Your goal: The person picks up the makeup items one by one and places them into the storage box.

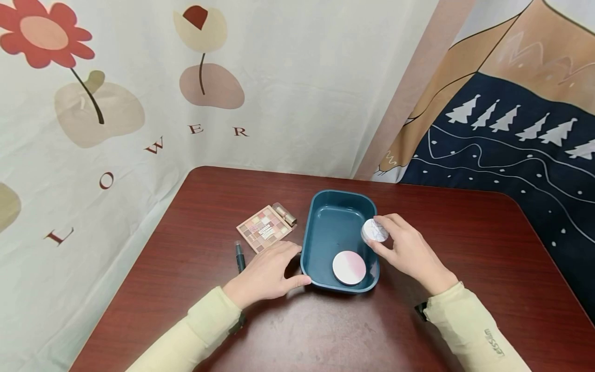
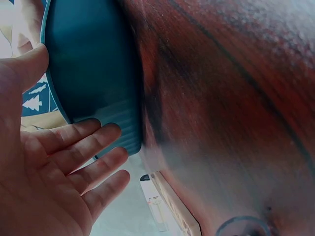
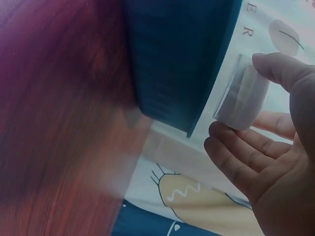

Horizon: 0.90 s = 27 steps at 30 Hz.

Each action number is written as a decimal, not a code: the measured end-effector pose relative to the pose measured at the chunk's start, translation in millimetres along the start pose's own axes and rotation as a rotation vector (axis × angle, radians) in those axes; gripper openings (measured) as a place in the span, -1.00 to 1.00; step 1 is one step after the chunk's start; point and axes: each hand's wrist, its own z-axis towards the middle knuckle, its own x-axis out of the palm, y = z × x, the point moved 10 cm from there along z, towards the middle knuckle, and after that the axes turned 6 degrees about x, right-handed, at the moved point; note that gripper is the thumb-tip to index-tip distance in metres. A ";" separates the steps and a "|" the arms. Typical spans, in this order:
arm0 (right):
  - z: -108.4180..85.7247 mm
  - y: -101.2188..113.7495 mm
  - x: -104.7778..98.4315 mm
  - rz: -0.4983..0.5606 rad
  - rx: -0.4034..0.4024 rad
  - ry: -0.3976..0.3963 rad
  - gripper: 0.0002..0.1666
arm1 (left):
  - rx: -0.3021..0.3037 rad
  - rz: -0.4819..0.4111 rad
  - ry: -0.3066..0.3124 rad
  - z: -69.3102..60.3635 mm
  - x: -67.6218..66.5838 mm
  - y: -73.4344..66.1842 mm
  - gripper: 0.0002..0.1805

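A deep blue-green rectangular tray (image 1: 325, 227) stands on the table. Inside its near end lies a round pink-and-white compact (image 1: 349, 267). Over the tray's right rim my right hand (image 1: 411, 253) pinches a small round jar with a pale marbled lid (image 1: 374, 231); the right wrist view shows its clear-edged side (image 3: 241, 96) between thumb and fingers. My left hand (image 1: 267, 274) is at the tray's left near corner, its thumb on the rim and its fingers extended along the outer wall, as the left wrist view (image 2: 64, 152) shows.
Left of the tray lies an eyeshadow palette (image 1: 264, 228), with a lipstick-like tube (image 1: 284, 214) against its far right corner. A dark pen-shaped stick (image 1: 239, 257) lies near my left hand. Printed curtains (image 1: 297, 93) hang behind the reddish-brown table (image 1: 465, 232).
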 end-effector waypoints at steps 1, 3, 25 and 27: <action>0.6 1.0 1.5 0.001 0.000 0.006 -0.35 | 0.000 0.000 -0.001 0.0 -0.2 -0.1 -0.36; 1.8 2.7 4.1 0.004 -0.001 0.017 -0.35 | 0.003 0.000 -0.003 0.1 -0.5 -0.5 -0.36; 14.1 19.6 33.3 -0.052 -0.070 0.069 -0.34 | 0.000 0.000 -0.001 -0.6 0.4 -0.3 -0.37; 15.4 20.2 36.2 -0.058 -0.077 0.074 -0.34 | -0.001 0.000 -0.001 -0.6 0.1 -0.6 -0.38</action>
